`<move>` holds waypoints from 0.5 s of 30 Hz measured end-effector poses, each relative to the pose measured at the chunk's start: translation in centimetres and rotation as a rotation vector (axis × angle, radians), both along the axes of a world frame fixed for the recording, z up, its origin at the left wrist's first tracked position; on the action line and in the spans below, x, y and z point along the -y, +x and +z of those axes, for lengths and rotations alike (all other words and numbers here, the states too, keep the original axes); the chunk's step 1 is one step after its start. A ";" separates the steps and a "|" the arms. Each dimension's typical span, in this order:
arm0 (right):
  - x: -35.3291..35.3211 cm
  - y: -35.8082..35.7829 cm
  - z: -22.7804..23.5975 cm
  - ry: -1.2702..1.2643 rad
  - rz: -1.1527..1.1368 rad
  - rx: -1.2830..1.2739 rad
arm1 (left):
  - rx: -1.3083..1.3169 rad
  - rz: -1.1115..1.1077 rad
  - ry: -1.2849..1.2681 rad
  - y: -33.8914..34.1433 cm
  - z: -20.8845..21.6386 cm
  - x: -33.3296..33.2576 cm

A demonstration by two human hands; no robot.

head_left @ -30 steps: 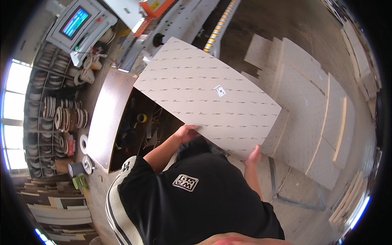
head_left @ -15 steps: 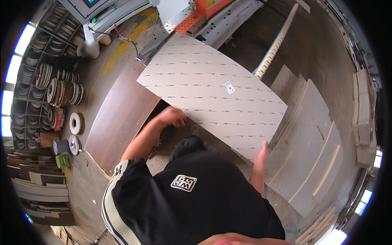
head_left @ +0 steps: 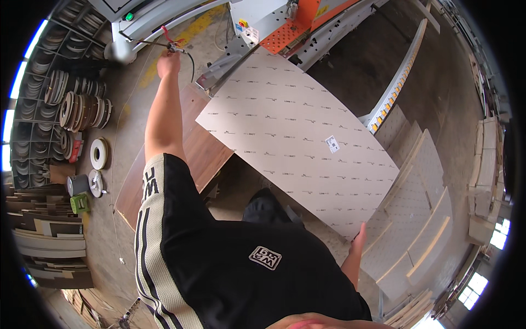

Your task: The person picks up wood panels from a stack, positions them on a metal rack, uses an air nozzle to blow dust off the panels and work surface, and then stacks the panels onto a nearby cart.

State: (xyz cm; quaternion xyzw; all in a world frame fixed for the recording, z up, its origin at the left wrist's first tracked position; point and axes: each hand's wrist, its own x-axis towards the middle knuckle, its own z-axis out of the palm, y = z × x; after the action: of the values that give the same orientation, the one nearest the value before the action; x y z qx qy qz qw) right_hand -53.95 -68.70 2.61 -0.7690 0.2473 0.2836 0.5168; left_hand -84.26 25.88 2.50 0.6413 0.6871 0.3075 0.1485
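Observation:
A large pale board (head_left: pixel 296 126) with rows of small print and a white label (head_left: pixel 332 144) lies slanted in front of me, its far end at an orange and grey machine (head_left: pixel 293 33). My right hand (head_left: pixel 358 241) holds the board's near right corner, thumb along the edge and fingers hidden underneath. Stretched far out to the left, my left hand (head_left: pixel 169 63) is closed at what looks like an air blow gun (head_left: pixel 173 45) with a red part and a dark hose. Below that arm lies a brown wood-grain panel (head_left: pixel 181 159), partly beneath the board.
A grey console (head_left: pixel 129 16) stands at the upper left. Racks of edge-banding rolls (head_left: pixel 82 109) line the left side, with loose rolls (head_left: pixel 99 153) on the floor. Stacked panels (head_left: pixel 411 214) are at the right, below a long rail (head_left: pixel 400 82) with yellow pieces.
My left hand has left the board's near edge and reached forward and left to the air blow gun. My right hand stays at the corner. The view has shifted slightly.

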 end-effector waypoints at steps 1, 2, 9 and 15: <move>-0.6 -1.2 1.2 -0.076 -0.031 -0.040 | -0.031 -0.032 -0.070 0.8 1.3 0.0; -0.3 -1.5 1.2 -0.113 -0.026 -0.065 | -0.044 -0.051 -0.053 0.6 2.0 0.1; 1.6 -2.0 1.0 -0.268 0.120 -0.119 | 0.414 -0.324 0.419 -7.2 5.6 2.1; 1.3 -1.7 0.6 -0.233 0.178 -0.120 | 0.285 -0.646 0.051 -8.9 11.3 12.6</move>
State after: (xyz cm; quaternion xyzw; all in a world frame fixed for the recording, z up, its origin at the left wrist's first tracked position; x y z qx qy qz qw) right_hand -55.61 -70.03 3.25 -0.8243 0.2400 0.3430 0.3811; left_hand -93.14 13.30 13.84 0.7796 0.4131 0.3482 0.3166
